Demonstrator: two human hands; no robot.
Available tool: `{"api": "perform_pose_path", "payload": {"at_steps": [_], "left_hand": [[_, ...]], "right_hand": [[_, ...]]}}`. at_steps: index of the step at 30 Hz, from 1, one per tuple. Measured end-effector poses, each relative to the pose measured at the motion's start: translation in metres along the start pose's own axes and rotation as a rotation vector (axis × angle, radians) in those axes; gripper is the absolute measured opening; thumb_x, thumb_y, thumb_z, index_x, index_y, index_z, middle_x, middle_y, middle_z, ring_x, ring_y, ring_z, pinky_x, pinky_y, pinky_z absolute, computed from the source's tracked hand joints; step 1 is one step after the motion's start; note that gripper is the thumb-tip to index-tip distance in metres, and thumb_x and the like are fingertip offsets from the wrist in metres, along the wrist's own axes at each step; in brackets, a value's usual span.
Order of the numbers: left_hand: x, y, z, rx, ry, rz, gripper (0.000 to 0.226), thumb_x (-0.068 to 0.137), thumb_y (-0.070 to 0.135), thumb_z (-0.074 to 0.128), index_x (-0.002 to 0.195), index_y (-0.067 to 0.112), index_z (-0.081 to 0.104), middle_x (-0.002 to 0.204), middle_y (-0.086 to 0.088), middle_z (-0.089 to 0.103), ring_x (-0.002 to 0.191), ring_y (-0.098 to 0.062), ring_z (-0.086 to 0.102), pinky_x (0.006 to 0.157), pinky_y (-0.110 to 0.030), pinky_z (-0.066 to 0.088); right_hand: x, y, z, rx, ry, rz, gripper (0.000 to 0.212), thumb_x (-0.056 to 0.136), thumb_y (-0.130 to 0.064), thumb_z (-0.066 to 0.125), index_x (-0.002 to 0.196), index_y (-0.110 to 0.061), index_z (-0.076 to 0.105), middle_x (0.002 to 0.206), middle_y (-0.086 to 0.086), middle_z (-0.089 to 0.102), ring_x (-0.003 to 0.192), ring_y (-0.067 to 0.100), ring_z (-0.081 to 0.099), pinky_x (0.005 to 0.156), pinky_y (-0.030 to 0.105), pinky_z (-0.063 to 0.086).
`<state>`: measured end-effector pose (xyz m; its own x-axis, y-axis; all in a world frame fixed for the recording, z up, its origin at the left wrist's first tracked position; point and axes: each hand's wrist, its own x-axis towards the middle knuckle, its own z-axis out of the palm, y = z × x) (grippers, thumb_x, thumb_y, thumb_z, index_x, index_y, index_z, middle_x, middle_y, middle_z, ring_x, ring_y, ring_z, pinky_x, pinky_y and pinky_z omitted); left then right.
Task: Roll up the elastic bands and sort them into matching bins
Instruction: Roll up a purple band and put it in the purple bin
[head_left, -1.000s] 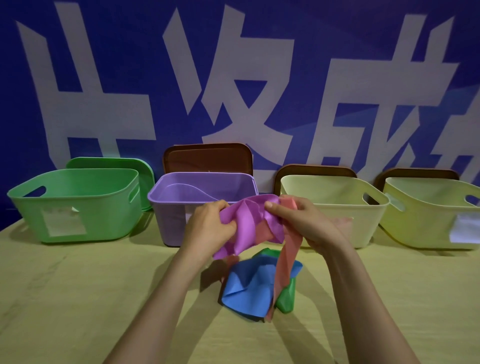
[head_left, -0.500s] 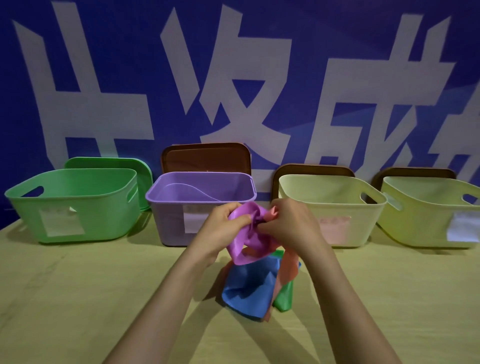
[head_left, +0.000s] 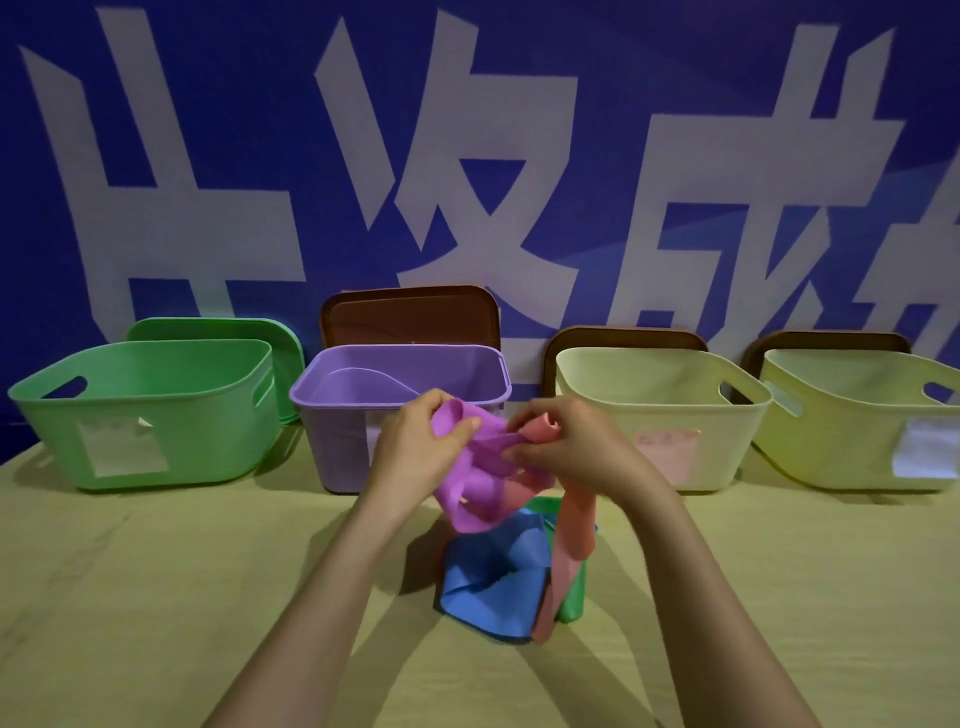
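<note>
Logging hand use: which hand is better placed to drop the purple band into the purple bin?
Left, probably: the left hand grips the purple band directly before the purple bin; the right hand also holds the salmon band.

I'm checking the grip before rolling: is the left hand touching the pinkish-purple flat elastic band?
Touching. The head view shows the left hand pinching the upper edge of the pinkish-purple flat elastic band between thumb and fingers, with no gap.
</note>
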<state>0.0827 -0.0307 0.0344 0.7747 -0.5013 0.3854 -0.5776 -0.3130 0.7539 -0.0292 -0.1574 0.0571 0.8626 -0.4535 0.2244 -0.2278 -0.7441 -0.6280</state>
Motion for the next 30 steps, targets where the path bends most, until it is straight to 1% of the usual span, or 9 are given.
{"api": "perform_pose_path", "payload": {"at_steps": [4, 9, 11, 13, 17, 20, 23, 26, 30], "left_hand": [[0.006, -0.004, -0.005, -0.207, 0.021, -0.045, 0.025, 0.092, 0.033, 0.059, 0.078, 0.013, 0.064, 0.066, 0.005, 0.056, 0.065, -0.013, 0.049, 0.061, -0.024, 0.037], [0.004, 0.001, -0.011, -0.578, -0.076, -0.168, 0.024, 0.090, 0.029, 0.062, 0.070, 0.015, 0.062, 0.064, 0.000, 0.057, 0.064, -0.015, 0.049, 0.063, -0.027, 0.038], [0.002, 0.007, -0.015, -0.773, -0.156, -0.248, 0.020, 0.091, 0.023, 0.061, 0.075, 0.013, 0.066, 0.058, 0.003, 0.062, 0.050, -0.009, 0.054, 0.050, -0.017, 0.042], [0.001, 0.011, -0.019, -0.898, -0.208, -0.311, 0.026, 0.091, 0.023, 0.060, 0.068, 0.016, 0.068, 0.049, 0.007, 0.056, 0.038, -0.004, 0.046, 0.036, -0.013, 0.035], [0.003, 0.013, -0.024, -1.155, -0.180, -0.435, 0.036, 0.090, 0.022, 0.059, 0.055, 0.016, 0.066, 0.052, 0.002, 0.060, 0.043, -0.009, 0.055, 0.038, -0.015, 0.042], [0.001, 0.016, -0.023, -1.155, -0.224, -0.399, 0.039, 0.090, 0.026, 0.058, 0.054, 0.017, 0.069, 0.058, 0.001, 0.065, 0.055, -0.011, 0.064, 0.053, -0.021, 0.052], [-0.002, 0.018, -0.020, -1.115, -0.287, -0.337, 0.022, 0.081, 0.034, 0.063, 0.070, 0.017, 0.072, 0.070, -0.002, 0.068, 0.067, -0.013, 0.065, 0.070, -0.028, 0.054], [-0.006, 0.021, -0.020, -1.213, -0.328, -0.307, 0.024, 0.075, 0.035, 0.063, 0.076, 0.015, 0.077, 0.077, -0.005, 0.072, 0.074, -0.016, 0.069, 0.093, -0.041, 0.048], [-0.010, 0.028, -0.023, -1.349, -0.331, -0.235, 0.026, 0.079, 0.026, 0.058, 0.072, 0.010, 0.077, 0.080, -0.009, 0.074, 0.079, -0.021, 0.072, 0.091, -0.047, 0.052]], "right_hand": [[-0.006, 0.006, -0.014, 0.400, -0.007, 0.041, 0.006, 0.083, -0.020, 0.071, 0.083, -0.014, 0.071, 0.062, -0.009, 0.066, 0.055, -0.003, 0.060, 0.051, 0.009, 0.042], [-0.005, 0.017, -0.021, 0.517, 0.099, 0.079, 0.021, 0.080, -0.031, 0.073, 0.079, -0.010, 0.070, 0.066, 0.003, 0.066, 0.063, 0.012, 0.060, 0.056, 0.021, 0.046], [-0.006, 0.018, -0.023, 0.535, 0.074, 0.101, 0.032, 0.074, -0.043, 0.072, 0.083, -0.012, 0.071, 0.071, 0.002, 0.066, 0.066, 0.011, 0.060, 0.060, 0.023, 0.047], [-0.007, 0.018, -0.025, 0.534, -0.006, 0.127, 0.041, 0.072, -0.050, 0.069, 0.088, -0.012, 0.071, 0.078, 0.000, 0.066, 0.072, 0.009, 0.060, 0.065, 0.022, 0.046], [0.000, 0.035, -0.023, 0.191, 0.086, 0.295, 0.023, 0.090, -0.033, 0.062, 0.082, -0.012, 0.068, 0.075, 0.003, 0.065, 0.070, 0.016, 0.057, 0.060, 0.026, 0.041], [0.002, 0.042, -0.017, -0.260, -0.160, 0.304, 0.019, 0.092, -0.027, 0.056, 0.098, -0.016, 0.070, 0.101, 0.006, 0.070, 0.092, 0.020, 0.060, 0.069, 0.025, 0.043], [0.002, 0.036, -0.015, -0.378, -0.294, 0.300, 0.029, 0.095, -0.026, 0.051, 0.119, -0.017, 0.064, 0.125, 0.005, 0.062, 0.113, 0.021, 0.056, 0.086, 0.026, 0.042], [-0.001, 0.025, -0.017, -0.153, -0.203, 0.181, 0.028, 0.098, -0.028, 0.048, 0.117, -0.017, 0.066, 0.117, 0.000, 0.065, 0.111, 0.017, 0.057, 0.087, 0.024, 0.040], [-0.013, 0.016, -0.023, 0.456, -0.282, 0.010, 0.031, 0.089, -0.044, 0.051, 0.110, -0.027, 0.067, 0.106, -0.014, 0.069, 0.102, 0.002, 0.062, 0.093, 0.022, 0.047]]}}
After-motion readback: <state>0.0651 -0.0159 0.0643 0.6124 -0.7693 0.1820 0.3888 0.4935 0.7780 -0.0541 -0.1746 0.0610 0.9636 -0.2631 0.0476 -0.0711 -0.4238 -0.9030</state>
